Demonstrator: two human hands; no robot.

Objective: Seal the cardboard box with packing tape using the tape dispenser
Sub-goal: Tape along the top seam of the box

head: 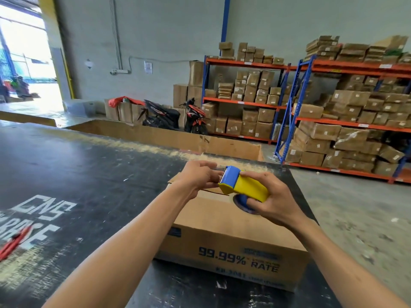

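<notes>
Head view, left to right: red-handled tool [12,244], blurred, at far left edge of the black worktop [89,170], near white stencilled lettering [40,218]. Left hand [198,177] is over the far left part of the cardboard box [222,236], fingers pinched together at the blade end of the tape dispenser [242,184]; looks like it pinches the clear tape end, but the tape itself is hard to make out. Dispenser is yellow with a blue front and blue roll hub, held above the box top, tilted, not resting on it. Right hand [273,201] is wrapped closed around the dispenser's yellow body. Box sits on the worktop near its right edge, flaps down, "99.99% RATE" printed on the near side. Far right: shelving racks [295,121] stacked with cartons; two scooters [175,116] parked by the wall.
</notes>
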